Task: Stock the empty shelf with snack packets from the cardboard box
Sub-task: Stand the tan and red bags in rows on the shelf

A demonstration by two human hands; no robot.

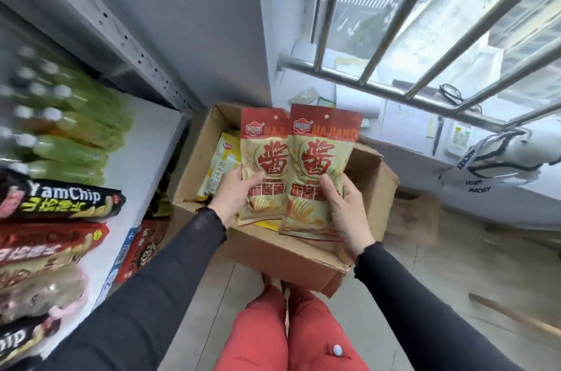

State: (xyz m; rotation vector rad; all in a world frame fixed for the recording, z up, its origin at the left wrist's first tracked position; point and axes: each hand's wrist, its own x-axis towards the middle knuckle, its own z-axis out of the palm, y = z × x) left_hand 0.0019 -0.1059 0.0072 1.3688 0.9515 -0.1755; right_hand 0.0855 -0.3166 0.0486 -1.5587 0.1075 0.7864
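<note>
Two red-and-cream snack packets stand upright side by side above the open cardboard box point(282, 252). My left hand point(235, 197) grips the left packet point(265, 155) near its lower edge. My right hand point(349, 212) grips the right packet point(321, 158), which overlaps the left one slightly. Inside the box lies a yellow-and-white packet point(223, 164), with more yellow showing under the held packets. The white shelf point(145, 146) is at the left, with bare surface along its right side.
The shelf holds green bottles point(69, 127) and YamChip packets point(60, 199). A red packet point(142, 249) shows on a lower level. A barred window point(425, 21) and a sill with papers, a pen and a white bag point(498, 158) are at the right. Tiled floor lies below.
</note>
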